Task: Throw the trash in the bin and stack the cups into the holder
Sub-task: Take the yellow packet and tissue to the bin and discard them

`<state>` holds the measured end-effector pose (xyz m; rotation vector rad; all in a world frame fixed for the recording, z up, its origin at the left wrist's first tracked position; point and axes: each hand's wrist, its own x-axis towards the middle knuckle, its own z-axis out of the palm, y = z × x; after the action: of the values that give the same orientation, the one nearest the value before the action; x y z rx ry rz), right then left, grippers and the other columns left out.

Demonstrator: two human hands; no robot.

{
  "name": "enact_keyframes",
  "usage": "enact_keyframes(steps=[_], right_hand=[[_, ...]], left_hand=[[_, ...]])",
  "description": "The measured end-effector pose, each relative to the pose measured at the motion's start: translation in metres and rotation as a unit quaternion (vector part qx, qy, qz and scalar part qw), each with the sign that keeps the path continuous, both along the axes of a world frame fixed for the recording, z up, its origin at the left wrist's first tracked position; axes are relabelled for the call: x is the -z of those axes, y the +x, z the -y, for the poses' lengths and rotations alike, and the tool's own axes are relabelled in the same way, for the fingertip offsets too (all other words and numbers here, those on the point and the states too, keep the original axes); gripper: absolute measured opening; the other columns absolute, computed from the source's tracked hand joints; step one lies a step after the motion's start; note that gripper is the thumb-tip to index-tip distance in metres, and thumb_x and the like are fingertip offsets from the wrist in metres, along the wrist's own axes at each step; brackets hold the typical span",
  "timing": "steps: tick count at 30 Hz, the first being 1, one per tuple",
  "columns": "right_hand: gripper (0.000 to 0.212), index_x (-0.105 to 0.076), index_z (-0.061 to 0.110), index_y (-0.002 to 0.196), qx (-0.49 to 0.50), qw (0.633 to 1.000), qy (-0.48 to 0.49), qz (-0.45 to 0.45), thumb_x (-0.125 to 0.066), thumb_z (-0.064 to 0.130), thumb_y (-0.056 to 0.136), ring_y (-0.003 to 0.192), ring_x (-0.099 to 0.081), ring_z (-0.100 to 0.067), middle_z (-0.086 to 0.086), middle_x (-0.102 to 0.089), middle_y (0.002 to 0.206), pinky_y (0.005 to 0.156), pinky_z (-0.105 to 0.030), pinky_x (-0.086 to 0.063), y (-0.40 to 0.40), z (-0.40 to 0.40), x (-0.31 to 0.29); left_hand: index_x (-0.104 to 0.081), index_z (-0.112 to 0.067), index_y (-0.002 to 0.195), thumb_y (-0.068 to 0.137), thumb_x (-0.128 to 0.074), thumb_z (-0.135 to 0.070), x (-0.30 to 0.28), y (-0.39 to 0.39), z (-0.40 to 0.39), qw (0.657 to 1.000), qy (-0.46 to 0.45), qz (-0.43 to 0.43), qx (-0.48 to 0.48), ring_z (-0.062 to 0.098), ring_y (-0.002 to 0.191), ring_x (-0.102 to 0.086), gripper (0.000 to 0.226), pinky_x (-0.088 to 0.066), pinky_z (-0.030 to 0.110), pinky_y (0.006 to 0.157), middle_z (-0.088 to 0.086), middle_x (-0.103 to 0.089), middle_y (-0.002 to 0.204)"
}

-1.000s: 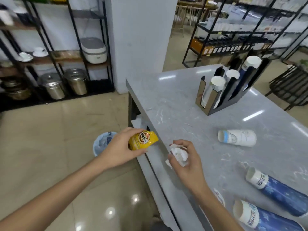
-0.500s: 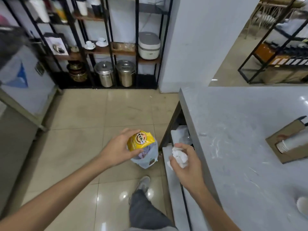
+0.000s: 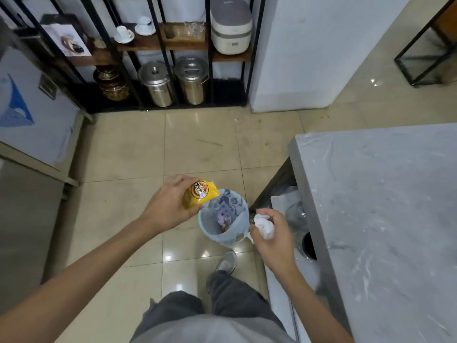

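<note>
Trash step in hand: left hand [image 3: 170,209] fingers curled round yellow wrapper [image 3: 199,194] at bin [image 3: 223,216] rim, right hand [image 3: 272,233] gripping crumpled tissue [image 3: 264,225] just right of bin. Next, prob: bring both over opening & let go. Cups, holder not in view; table [image 3: 380,206] at right.

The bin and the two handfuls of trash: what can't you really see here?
Head view only:
- Bin: contents too small and blurred to name; its near rim is partly hidden by the right hand.
- Yellow packet: the left hand covers its lower part; the print is too small to read.
- White paper wad: partly hidden inside the right hand's fingers.
- Cups and holder: out of frame.
</note>
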<state>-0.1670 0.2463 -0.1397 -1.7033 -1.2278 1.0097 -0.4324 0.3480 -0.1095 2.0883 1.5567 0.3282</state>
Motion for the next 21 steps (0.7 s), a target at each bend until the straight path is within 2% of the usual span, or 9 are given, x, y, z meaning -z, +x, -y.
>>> enact_keyframes(steps=[4,9,14,18,21], right_hand=[[0.043,-0.059,0.034,0.108,0.008,1.000,-0.012,0.006,-0.075,0.004,0.082,0.103,-0.059,0.009,0.031,-0.059,0.109,0.080,-0.001,-0.043,-0.007,-0.015,0.013],[0.043,-0.058,0.034,0.111,0.027,0.998,-0.058,0.024,-0.074,0.007,0.082,0.105,-0.060,0.005,0.009,-0.062,0.114,0.084,-0.003,-0.044,-0.015,-0.028,0.040],[0.041,-0.059,0.027,0.113,0.020,0.994,-0.090,0.067,-0.077,0.008,0.082,0.104,-0.053,0.017,0.002,-0.060,0.114,0.084,0.003,-0.038,-0.026,-0.041,0.078],[0.043,-0.057,0.032,0.113,0.053,0.992,-0.099,0.056,-0.078,0.010,0.082,0.105,-0.057,0.009,0.006,-0.059,0.114,0.084,0.001,-0.042,-0.038,-0.055,0.125],[0.042,-0.057,0.033,0.111,0.071,0.989,-0.119,0.052,-0.076,0.009,0.082,0.103,-0.060,-0.004,0.007,-0.058,0.113,0.088,-0.004,-0.045,-0.048,-0.066,0.175]], left_hand=[[-0.054,-0.016,0.141,0.078,-0.082,-0.036,0.027,-0.005,-0.014,0.999,-0.026,-0.019,0.005,0.027,0.121,-0.052,0.072,-0.045,0.039,0.105,0.004,-0.059,0.133],[-0.051,-0.015,0.144,0.080,-0.081,-0.033,0.064,-0.010,-0.029,0.996,-0.066,-0.052,0.023,0.029,0.123,-0.050,0.073,-0.047,0.042,0.103,0.006,-0.056,0.135],[-0.053,-0.015,0.141,0.079,-0.080,-0.031,0.110,-0.016,-0.041,0.990,-0.113,-0.070,0.052,0.029,0.123,-0.050,0.070,-0.048,0.039,0.098,0.005,-0.057,0.134],[-0.055,-0.016,0.137,0.077,-0.080,-0.031,0.167,-0.017,-0.051,0.982,-0.145,-0.081,0.084,0.030,0.119,-0.053,0.066,-0.051,0.039,0.093,0.006,-0.059,0.130],[-0.056,-0.021,0.136,0.078,-0.075,-0.030,0.216,-0.012,-0.056,0.975,-0.176,-0.097,0.098,0.029,0.120,-0.052,0.062,-0.052,0.042,0.092,0.003,-0.059,0.131]])
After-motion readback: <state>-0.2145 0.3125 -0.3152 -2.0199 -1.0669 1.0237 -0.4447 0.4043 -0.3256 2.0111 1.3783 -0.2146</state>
